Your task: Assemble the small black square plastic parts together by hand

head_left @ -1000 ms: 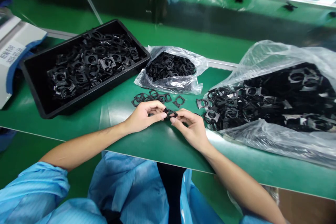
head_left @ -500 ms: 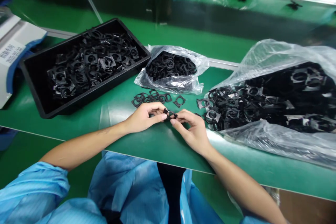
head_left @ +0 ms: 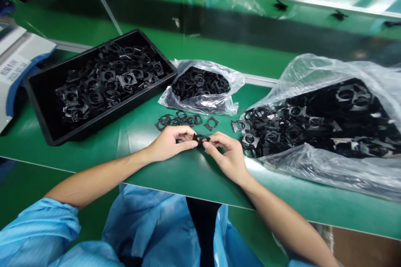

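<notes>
Between my fingertips is a small black plastic frame [head_left: 201, 138], seen nearly edge-on. My left hand [head_left: 171, 143] pinches its left end, and my right hand [head_left: 228, 153] pinches the right end. Whether a second piece is joined to it I cannot make out. Just beyond my fingers lies a loose group of black rings [head_left: 175, 120] on the green table [head_left: 188, 175]. A single square black frame with a round hole [head_left: 211, 124] lies flat to their right.
A black tray [head_left: 103, 130] heaped with black frames stands at the left. Behind my hands sits a clear plastic bag [head_left: 233, 79] of black rings. To the right, a larger open bag [head_left: 300, 62] spills square frames toward my right hand. A white-and-blue object [head_left: 23, 66] stands far left.
Both hands keep their grip on the black frame, which is now tilted more level and edge-on. The whole view has shifted slightly; the tray, bags and loose rings look undisturbed.
</notes>
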Motion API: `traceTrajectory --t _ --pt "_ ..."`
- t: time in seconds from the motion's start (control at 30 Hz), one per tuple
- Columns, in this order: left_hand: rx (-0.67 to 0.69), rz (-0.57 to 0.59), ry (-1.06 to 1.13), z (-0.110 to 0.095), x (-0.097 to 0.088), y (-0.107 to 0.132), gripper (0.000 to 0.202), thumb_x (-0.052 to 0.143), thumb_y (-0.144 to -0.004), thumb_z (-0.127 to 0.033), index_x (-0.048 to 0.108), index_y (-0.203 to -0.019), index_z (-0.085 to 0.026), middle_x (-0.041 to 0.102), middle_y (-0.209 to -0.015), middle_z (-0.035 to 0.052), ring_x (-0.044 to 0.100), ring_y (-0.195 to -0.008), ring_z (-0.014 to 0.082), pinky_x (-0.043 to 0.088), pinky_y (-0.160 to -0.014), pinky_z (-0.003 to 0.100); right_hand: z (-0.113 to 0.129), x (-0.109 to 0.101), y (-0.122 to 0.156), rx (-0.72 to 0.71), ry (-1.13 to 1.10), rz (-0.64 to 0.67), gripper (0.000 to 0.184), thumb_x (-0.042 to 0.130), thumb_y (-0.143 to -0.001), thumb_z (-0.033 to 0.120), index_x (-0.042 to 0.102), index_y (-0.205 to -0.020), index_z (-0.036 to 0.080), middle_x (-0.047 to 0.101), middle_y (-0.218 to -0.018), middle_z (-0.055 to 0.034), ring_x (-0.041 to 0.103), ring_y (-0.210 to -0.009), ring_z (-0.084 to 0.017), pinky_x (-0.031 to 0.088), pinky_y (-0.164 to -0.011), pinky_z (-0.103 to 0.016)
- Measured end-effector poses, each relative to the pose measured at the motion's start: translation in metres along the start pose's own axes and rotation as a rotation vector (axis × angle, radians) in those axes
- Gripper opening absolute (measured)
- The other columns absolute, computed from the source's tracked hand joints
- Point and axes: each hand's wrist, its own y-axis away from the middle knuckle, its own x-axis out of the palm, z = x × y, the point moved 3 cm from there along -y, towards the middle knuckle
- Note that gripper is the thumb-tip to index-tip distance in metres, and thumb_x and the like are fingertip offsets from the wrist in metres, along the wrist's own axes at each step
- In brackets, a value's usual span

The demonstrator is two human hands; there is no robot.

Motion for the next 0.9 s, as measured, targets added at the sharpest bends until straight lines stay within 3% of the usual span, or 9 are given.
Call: traceTrajectory --t 0.17,0.5,0.67,0.9 --pt "-0.024 -0.013 0.082 -0.0007 0.001 0.0002 0.03 0.079 -0.083 -0.042 0.075 -0.085 -0.013 0.073 -0.074 0.0035 0.068 -0.068 0.0134 0.058 -0.069 0.023 0.0002 -0.0007 -0.0014 -0.005 -0.01 -0.001 0.025 0.068 -0.093 0.039 0.067 -0.076 0.02 0.063 -0.072 -0.0025 0.056 -0.066 -0.016 0.046 -0.065 -0.03" --pt "-0.099 0.077 0.172 -0.0012 0.0005 0.0006 0.041 0.081 -0.08 -0.051 0.078 -0.087 -0.011 0.077 -0.075 0.0082 0.073 -0.068 0.0172 0.058 -0.066 0.025 -0.0075 0.0023 -0.003 0.181 -0.285 0.096 0.041 0.076 -0.082 0.058 0.065 -0.072 0.019 0.063 -0.075 -0.0019 0.061 -0.065 -0.015 0.049 -0.063 -0.029" --pt "-0.126 0.027 0.139 -0.002 -0.0009 0.0004 0.039 0.081 -0.08 -0.049 0.074 -0.07 -0.012 0.074 -0.067 0.006 0.07 -0.062 0.0146 0.055 -0.062 0.022 -0.0089 0.0014 -0.0055 0.211 -0.35 0.043 0.038 0.084 -0.075 0.055 0.072 -0.079 0.019 0.065 -0.077 -0.0019 0.06 -0.068 -0.015 0.049 -0.063 -0.028" --pt "-0.167 0.116 0.224 -0.0021 -0.0002 -0.0014 0.045 0.08 -0.08 -0.055 0.072 -0.073 -0.011 0.077 -0.073 0.0081 0.073 -0.064 0.0165 0.058 -0.065 0.025 -0.0055 0.0048 -0.0054 0.278 -0.555 0.127 0.037 0.09 -0.069 0.051 0.071 -0.074 0.019 0.066 -0.073 -0.0001 0.059 -0.062 -0.012 0.051 -0.064 -0.028"
